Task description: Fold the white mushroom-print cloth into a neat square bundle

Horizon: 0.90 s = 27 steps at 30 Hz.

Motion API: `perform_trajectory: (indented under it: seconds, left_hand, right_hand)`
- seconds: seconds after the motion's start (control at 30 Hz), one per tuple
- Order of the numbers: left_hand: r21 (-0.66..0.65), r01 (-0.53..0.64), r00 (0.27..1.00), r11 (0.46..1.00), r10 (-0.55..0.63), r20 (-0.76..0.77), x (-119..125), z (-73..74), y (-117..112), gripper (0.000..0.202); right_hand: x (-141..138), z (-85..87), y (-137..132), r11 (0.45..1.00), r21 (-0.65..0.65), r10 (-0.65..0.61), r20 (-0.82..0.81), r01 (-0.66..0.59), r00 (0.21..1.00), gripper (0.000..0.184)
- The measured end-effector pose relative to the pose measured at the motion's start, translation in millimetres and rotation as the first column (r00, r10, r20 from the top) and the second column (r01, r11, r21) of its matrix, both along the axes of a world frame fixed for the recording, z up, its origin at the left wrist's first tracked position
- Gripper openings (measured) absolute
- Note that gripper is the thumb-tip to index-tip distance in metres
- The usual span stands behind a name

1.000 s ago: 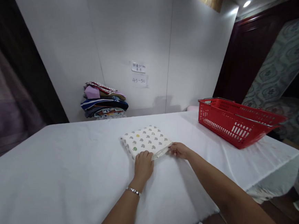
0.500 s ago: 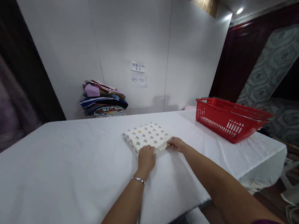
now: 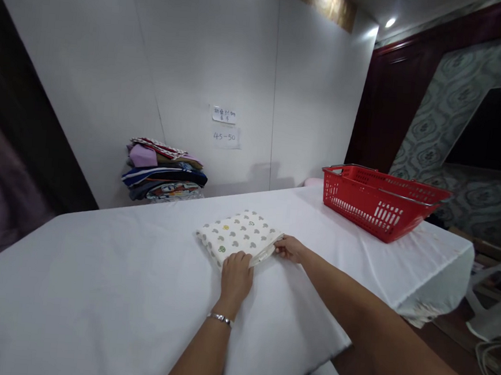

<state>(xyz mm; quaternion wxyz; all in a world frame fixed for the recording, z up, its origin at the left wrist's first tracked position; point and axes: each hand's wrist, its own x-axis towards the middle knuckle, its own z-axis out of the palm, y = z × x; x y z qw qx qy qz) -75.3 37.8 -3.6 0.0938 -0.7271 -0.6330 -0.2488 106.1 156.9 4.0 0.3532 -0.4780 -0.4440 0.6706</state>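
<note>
A folded white cloth (image 3: 240, 233) with grey, yellow and green motifs lies flat on the white-covered table (image 3: 139, 277). At its near corner my left hand (image 3: 237, 276), with a silver bracelet at the wrist, has its fingers closed over the edge. My right hand (image 3: 289, 248) pinches the layered edge at the cloth's right corner. Both thumbs are partly hidden, and the underside of the cloth is out of sight.
A red plastic basket (image 3: 362, 205) with metal handles stands at the table's right side. Behind the table's far edge, a stack of folded fabrics (image 3: 165, 172) rests against the white wall (image 3: 209, 51), which bears paper notes (image 3: 227, 138). A white stool (image 3: 495, 299) is at the far right.
The whole view has shifted a little, so cloth, basket and stack appear slightly further left. Both hands keep their hold on the same edges of the cloth.
</note>
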Motion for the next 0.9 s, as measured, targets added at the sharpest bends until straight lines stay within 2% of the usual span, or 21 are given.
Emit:
perform_trajectory:
  seconds: [0.17, 0.27, 0.37, 0.53, 0.83, 0.9]
  left_hand:
    - [-0.012, 0.008, 1.000, 1.000, -0.008, -0.013, -1, 0.8, 0, 0.022]
    - [-0.040, 0.014, 1.000, 0.999, -0.014, 0.000, -1, 0.9, 0, 0.026]
    - [-0.058, 0.016, 1.000, 0.998, -0.015, 0.015, -2, 0.1, 0, 0.027]
    - [-0.058, 0.013, 1.000, 0.998, -0.012, 0.018, -2, -1.1, 1, 0.027]
    - [-0.041, 0.019, 1.000, 0.999, -0.018, 0.025, 0, -0.1, 1, 0.025]
    - [-0.042, 0.020, 0.999, 0.999, -0.019, 0.026, 0, 0.3, 0, 0.026]
  right_hand:
    - [-2, -1.6, 10, 0.997, 0.028, -0.079, 0.053, 0.077, 0.995, 0.015]
    - [6, -5.5, 15, 0.988, 0.065, -0.148, 0.075, 0.143, 0.986, 0.017]
    - [15, -9.6, 14, 0.985, 0.081, -0.160, 0.095, 0.153, 0.983, 0.017]
    - [21, -9.6, 11, 0.992, 0.065, -0.115, 0.094, 0.109, 0.989, 0.015]
    - [34, -2.4, 15, 0.997, -0.048, 0.064, -0.028, -0.065, 0.998, 0.007]
    - [36, -1.2, 17, 0.993, -0.075, 0.085, -0.049, -0.089, 0.995, 0.014]
